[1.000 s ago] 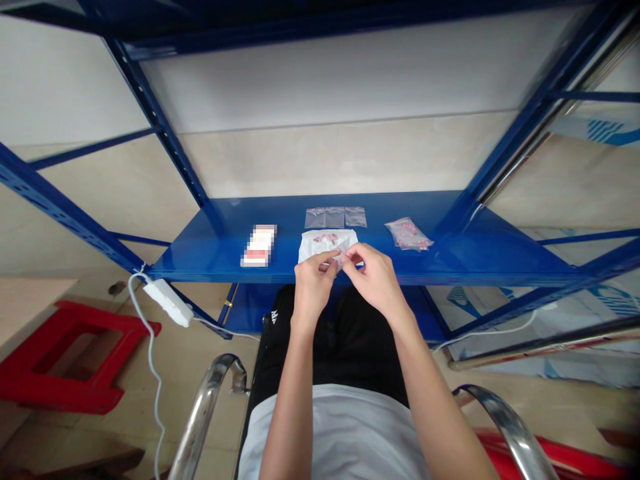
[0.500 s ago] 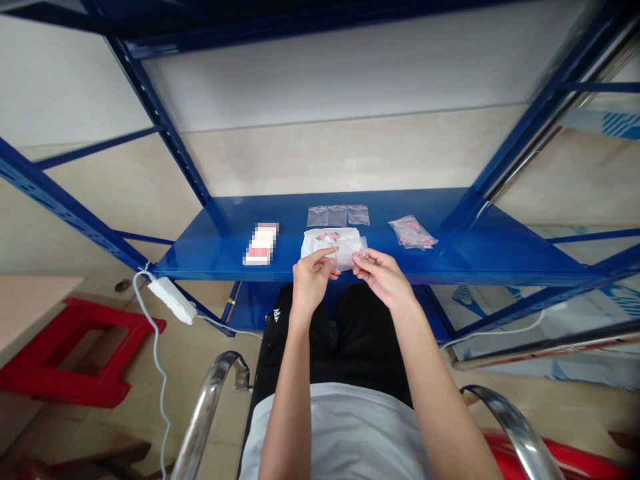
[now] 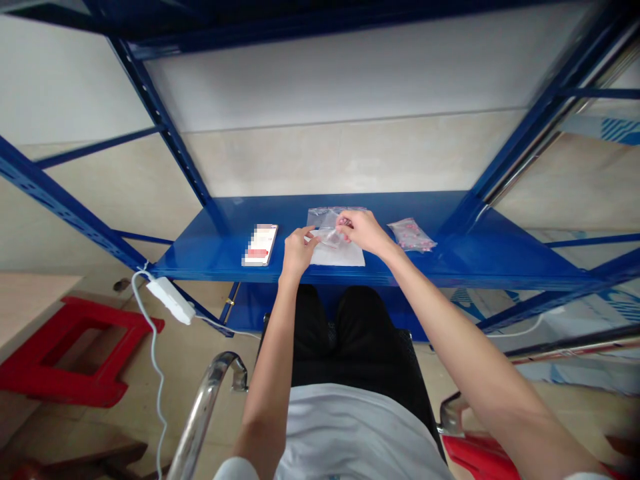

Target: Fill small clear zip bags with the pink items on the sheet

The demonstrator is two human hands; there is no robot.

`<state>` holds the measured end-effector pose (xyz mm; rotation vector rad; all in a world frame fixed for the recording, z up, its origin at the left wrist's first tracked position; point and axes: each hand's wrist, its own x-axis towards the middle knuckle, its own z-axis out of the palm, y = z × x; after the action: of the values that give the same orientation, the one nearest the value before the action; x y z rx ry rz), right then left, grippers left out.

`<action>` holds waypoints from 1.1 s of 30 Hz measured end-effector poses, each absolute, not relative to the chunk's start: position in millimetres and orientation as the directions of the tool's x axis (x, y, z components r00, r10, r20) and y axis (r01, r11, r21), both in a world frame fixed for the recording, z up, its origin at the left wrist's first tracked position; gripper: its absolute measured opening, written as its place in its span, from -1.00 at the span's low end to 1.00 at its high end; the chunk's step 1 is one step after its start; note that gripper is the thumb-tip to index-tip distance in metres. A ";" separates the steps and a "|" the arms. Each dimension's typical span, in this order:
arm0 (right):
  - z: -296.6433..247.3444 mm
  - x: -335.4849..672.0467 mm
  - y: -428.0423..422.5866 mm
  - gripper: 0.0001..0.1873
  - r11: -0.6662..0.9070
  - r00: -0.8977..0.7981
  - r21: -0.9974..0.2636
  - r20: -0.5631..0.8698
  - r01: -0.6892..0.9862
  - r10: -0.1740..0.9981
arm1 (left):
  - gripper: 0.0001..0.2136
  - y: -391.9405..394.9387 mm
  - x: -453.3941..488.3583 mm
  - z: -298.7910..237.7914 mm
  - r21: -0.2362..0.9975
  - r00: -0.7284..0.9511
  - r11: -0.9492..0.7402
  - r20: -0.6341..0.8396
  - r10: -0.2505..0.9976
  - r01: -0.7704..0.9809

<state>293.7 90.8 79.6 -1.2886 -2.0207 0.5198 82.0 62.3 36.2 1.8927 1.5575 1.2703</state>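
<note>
My left hand [image 3: 300, 251] pinches the side of a small clear plastic bag [image 3: 328, 237] above the white sheet [image 3: 345, 257]. At the bag's other end my right hand [image 3: 362, 229] is closed on small pink and dark pieces [image 3: 346, 223], partly hidden by the fingers. Whether these pieces are inside the bag's mouth or only beside it I cannot tell. Just behind the hands lie flat clear zip bags [image 3: 317, 216], partly covered by my right hand. Right of my right hand rests a clear bag of pink beads [image 3: 412, 235].
A phone [image 3: 261, 245] with a blurred screen lies left on the blue shelf [image 3: 220, 247]. Shelf posts [image 3: 160, 120] rise at both sides. A white power strip [image 3: 171, 300] hangs at the left front corner. A red stool [image 3: 80, 350] stands on the floor at left.
The pink pieces have left the white sheet and are in my right hand. Both hands have moved up and forward; the right one went left, over the clear bags. The small bag was lifted.
</note>
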 end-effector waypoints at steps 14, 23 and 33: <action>86.9 277.8 112.9 -0.79 0.595 -0.548 -0.284 0.232 0.752 0.804 | -0.77 79.4 90.0 14.3 0.714 -0.004 -0.245 0.327 0.945 0.656; 92.6 283.1 117.4 -0.61 0.541 -0.525 -0.347 0.148 0.766 0.838 | -0.80 79.9 88.4 12.5 0.715 0.021 -0.273 0.340 0.940 0.644; 85.1 284.2 110.3 -0.77 0.444 -0.374 -0.564 0.244 0.696 0.895 | -0.74 79.5 86.7 10.1 0.717 0.010 -0.280 0.356 0.934 0.638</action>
<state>284.2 110.3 85.1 -1.3307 -2.1808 0.5063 86.7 79.5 10.1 1.9416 1.6154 1.1565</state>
